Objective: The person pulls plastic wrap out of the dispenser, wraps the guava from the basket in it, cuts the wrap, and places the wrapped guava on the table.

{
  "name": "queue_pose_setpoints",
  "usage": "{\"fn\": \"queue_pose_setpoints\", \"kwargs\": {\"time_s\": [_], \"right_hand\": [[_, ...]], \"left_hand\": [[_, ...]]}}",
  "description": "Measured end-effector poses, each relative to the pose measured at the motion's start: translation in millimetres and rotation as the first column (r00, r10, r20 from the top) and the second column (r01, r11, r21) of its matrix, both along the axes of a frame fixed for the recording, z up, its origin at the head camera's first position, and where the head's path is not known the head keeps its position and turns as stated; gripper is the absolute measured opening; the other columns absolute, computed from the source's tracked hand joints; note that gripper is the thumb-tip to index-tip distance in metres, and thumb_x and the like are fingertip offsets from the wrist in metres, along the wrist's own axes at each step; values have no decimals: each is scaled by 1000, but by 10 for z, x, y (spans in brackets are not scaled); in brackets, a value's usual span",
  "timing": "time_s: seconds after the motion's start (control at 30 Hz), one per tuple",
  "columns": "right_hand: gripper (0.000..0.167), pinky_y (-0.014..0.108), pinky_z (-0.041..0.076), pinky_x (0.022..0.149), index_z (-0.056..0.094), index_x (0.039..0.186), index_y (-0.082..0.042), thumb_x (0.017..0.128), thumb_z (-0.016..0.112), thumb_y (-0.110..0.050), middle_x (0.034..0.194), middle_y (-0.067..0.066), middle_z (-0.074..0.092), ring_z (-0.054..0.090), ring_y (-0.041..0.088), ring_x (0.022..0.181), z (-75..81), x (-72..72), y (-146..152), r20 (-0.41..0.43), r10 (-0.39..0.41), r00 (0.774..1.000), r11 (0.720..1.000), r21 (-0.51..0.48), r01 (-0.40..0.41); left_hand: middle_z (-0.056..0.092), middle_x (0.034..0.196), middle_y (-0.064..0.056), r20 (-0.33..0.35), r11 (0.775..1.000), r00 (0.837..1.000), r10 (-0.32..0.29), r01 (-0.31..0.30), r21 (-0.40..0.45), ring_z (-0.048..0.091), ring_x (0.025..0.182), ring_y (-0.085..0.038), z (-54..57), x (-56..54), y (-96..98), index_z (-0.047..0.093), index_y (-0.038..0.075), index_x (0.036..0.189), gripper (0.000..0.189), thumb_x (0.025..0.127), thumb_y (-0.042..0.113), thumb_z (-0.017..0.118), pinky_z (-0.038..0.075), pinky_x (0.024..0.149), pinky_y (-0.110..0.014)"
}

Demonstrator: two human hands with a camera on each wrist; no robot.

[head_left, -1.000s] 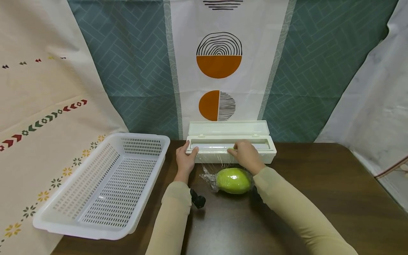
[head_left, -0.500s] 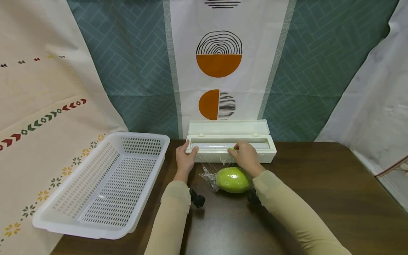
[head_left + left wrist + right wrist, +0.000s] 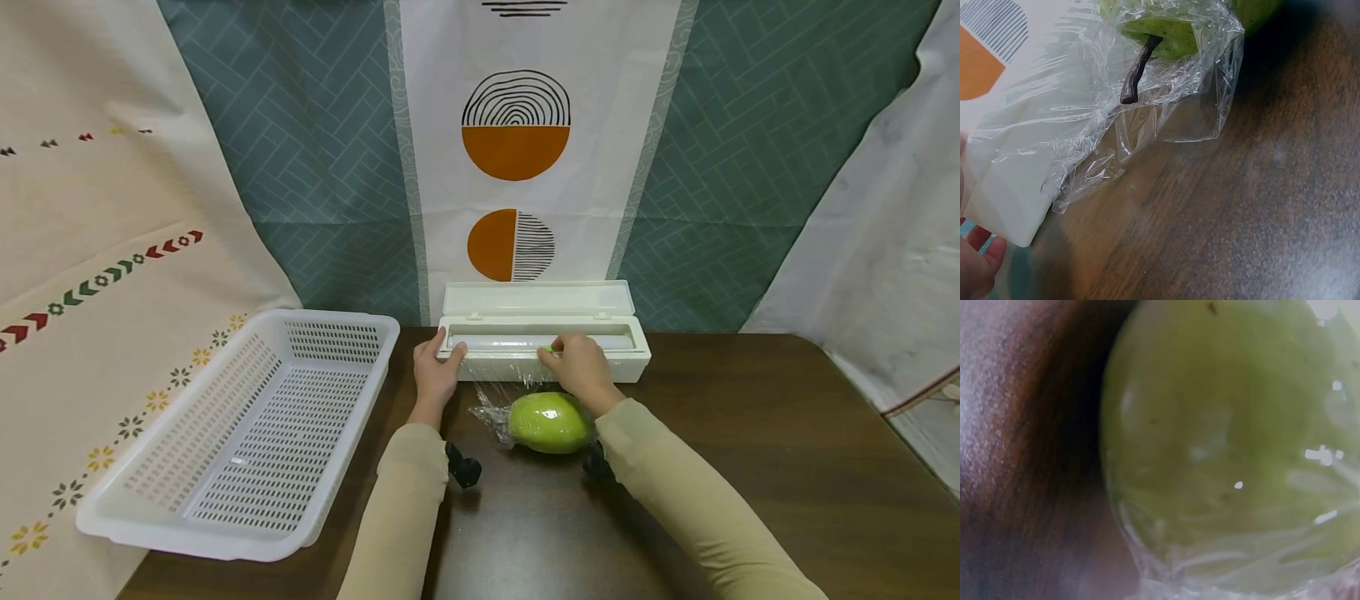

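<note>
A white cling film box [image 3: 480,369] stands at the back of the table with its lid raised and a film roll [image 3: 495,342] inside. My left hand [image 3: 436,379] grips the box's left end, thumb at the front edge. With thumb and fingers my right hand [image 3: 585,367] pinches a small green slide cutter [image 3: 547,349] on the front rim. A green pear [image 3: 550,423], wrapped in film, lies before the box. Clear cling film [image 3: 1054,119] stretches from the box to it; the left wrist view shows its dark stem [image 3: 1140,70]. The right wrist view shows mostly the wrapped pear [image 3: 1229,437].
A white perforated plastic basket [image 3: 330,500] stands on the left. The dark wooden table [image 3: 750,433] extends to the right and front. Patterned cloth [image 3: 337,167] hangs close behind the box. A black wrist camera [image 3: 462,468] sits by the left sleeve.
Both hands keep nearly the same places on the box and cutter. The right fingertips shift very slightly rightward, and the head view tilts a little.
</note>
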State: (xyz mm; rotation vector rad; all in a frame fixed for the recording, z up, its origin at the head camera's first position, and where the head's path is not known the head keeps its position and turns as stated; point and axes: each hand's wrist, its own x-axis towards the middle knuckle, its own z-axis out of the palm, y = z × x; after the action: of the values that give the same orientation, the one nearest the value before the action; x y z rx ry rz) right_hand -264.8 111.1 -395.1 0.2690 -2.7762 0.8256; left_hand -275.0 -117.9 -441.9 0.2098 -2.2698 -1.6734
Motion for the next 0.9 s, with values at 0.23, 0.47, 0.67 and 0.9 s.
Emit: {"fn": "queue_pose_setpoints", "kwargs": {"time_s": [0.23, 0.47, 0.67, 0.9], "right_hand": [[30, 42, 51, 71, 69, 94, 0, 88, 64, -29, 92, 16, 70, 63, 25, 73, 17, -1, 19, 4, 1, 1000, 1000, -11, -1], [30, 41, 51, 70, 69, 93, -1, 88, 64, -30, 91, 15, 69, 62, 24, 73, 11, 4, 36, 12, -3, 1000, 1000, -21, 4], [29, 37, 50, 65, 67, 91, 0, 89, 63, -28, 89, 16, 68, 58, 21, 66, -6, -13, 67, 24, -13, 1000, 1000, -20, 14], [30, 36, 50, 63, 68, 94, 0, 89, 63, -30, 91, 15, 68, 57, 19, 64, 1, -16, 93, 42, -12, 999, 1000, -12, 12]], "left_hand": [[38, 135, -18, 5, 1000, 1000, -10, 10, 22, 42, 123, -32, 3, -3, 7, 45, 14, 141, 56, 90, 27, 63, 36, 105, -45], [39, 135, -18, 1, 1000, 1000, -1, 1, 21, 42, 122, -32, 7, -7, 16, 46, 13, 140, 55, 90, 27, 64, 37, 104, -44], [39, 135, -19, 4, 1000, 1000, -5, 5, 20, 42, 123, -32, 19, 10, 15, 46, 13, 140, 55, 90, 26, 64, 37, 104, -45], [39, 135, -19, 4, 1000, 1000, 0, 0, 7, 42, 124, -33, 9, 12, -3, 46, 13, 140, 55, 90, 26, 64, 36, 105, -46]]}}
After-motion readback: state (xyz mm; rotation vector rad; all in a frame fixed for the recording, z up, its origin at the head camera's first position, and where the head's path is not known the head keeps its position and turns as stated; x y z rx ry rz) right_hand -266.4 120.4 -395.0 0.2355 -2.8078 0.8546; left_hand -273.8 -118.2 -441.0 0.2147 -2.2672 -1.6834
